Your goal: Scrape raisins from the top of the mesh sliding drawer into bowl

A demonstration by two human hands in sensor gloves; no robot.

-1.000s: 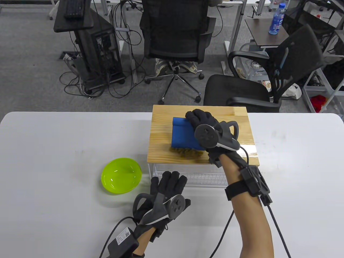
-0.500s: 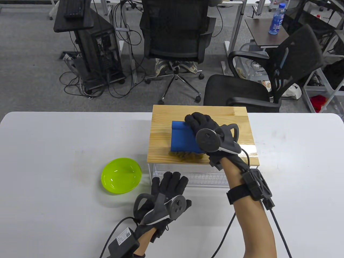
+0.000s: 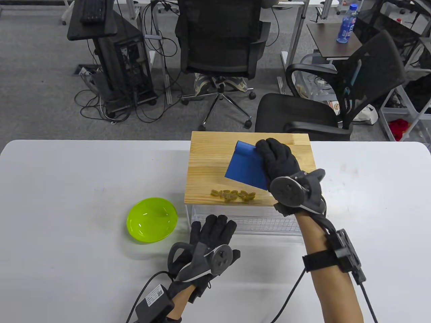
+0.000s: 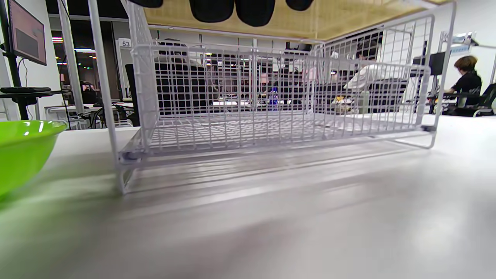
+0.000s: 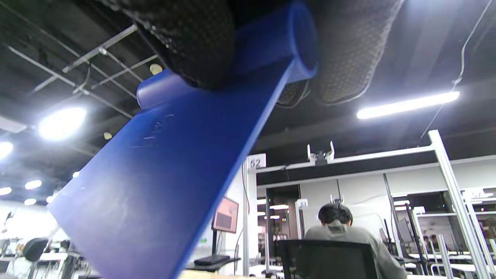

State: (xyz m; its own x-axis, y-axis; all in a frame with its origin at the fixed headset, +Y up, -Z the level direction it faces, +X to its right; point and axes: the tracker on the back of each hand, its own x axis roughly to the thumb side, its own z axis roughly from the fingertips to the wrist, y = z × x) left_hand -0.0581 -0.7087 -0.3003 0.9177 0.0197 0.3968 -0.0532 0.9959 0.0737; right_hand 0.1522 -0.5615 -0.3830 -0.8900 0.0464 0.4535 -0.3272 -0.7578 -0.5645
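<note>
A row of raisins point(image 3: 233, 195) lies along the front edge of the wooden top point(image 3: 208, 158) of the white mesh drawer point(image 3: 249, 225) point(image 4: 240, 116). My right hand point(image 3: 277, 158) grips a blue scraper point(image 3: 245, 166) point(image 5: 162, 166) by its rolled handle and holds it lifted and tilted behind the raisins. My left hand point(image 3: 210, 235) lies flat with straight fingers on the table in front of the drawer and holds nothing. The green bowl point(image 3: 152, 219) point(image 4: 19, 151) stands on the table to the left of the drawer.
The white table point(image 3: 67, 188) stretches to both sides. Beyond its far edge stand two black office chairs point(image 3: 220, 43), a computer cart point(image 3: 114, 57) and loose cables on the floor. A person sits at a desk in the right wrist view point(image 5: 341, 232).
My right hand has lifted the scraper off the raisins and swung right and back, tilting the blade. The raisins, covered before, now show at the front edge. The left hand has stayed put.
</note>
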